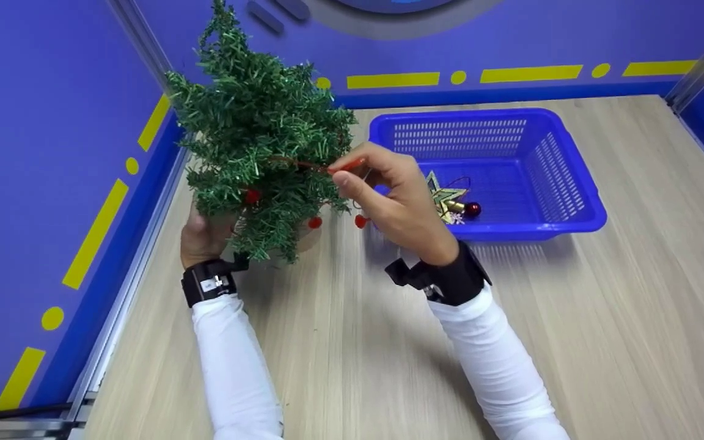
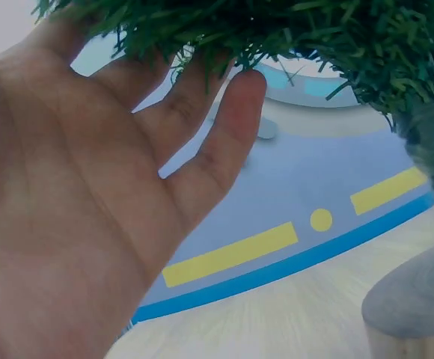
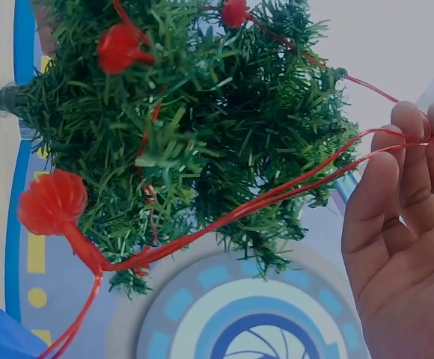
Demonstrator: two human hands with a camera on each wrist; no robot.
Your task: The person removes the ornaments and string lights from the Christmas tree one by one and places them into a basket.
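A small artificial Christmas tree (image 1: pixel 260 116) stands at the left of the table on a round wooden base (image 2: pixel 408 307). Red string lights (image 3: pixel 277 196) with lantern-shaped red bulbs (image 3: pixel 52 202) run across its branches. My right hand (image 1: pixel 404 198) is at the tree's right side, pinching the red wire between thumb and fingertips. From there the wire stretches back to the foliage, and a bulb dangles below the hand. Under the lower left branches, my left hand (image 1: pixel 205 238) touches the greenery with fingers extended; its fingertips are partly hidden in the needles.
A blue plastic basket (image 1: pixel 572 228) sits right of the tree, behind my right hand. Inside lie a gold star (image 1: pixel 447 197), a dark red bauble (image 1: pixel 473 209) and small ornaments partly hidden by the hand. Blue-purple panels (image 1: pixel 40 171) border the table's left and back.
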